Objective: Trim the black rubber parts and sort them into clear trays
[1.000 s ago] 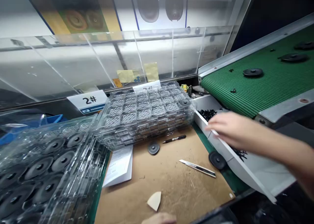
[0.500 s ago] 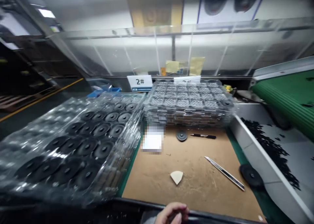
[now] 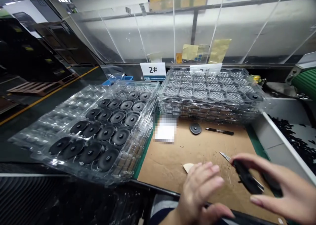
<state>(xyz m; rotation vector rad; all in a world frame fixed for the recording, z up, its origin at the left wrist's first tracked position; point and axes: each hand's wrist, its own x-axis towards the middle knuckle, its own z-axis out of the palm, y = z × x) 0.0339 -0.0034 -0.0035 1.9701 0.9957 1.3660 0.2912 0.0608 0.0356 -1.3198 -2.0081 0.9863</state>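
My right hand [image 3: 278, 182] grips a black round part [image 3: 247, 179] between thumb and fingers, above the cutter knife [image 3: 225, 156], which it partly hides. Beside it, my left hand [image 3: 199, 192] has its fingers spread and holds nothing; it partly covers a cream-coloured wedge [image 3: 188, 167] on the brown board [image 3: 168, 162]. Farther back on the board lie a small black disc [image 3: 195, 129] and a black pen [image 3: 219, 131].
At the left, a stacked clear tray [image 3: 98, 128] holds several black discs. More clear trays [image 3: 207, 87] stand behind the board. A white-walled bin [image 3: 283, 146] with small black pieces is at the right, below a green conveyor [image 3: 306, 80].
The view has turned, shifting the scene rightward. My left hand has risen over the board with its fingers spread, and my right hand has come into view holding a black part.
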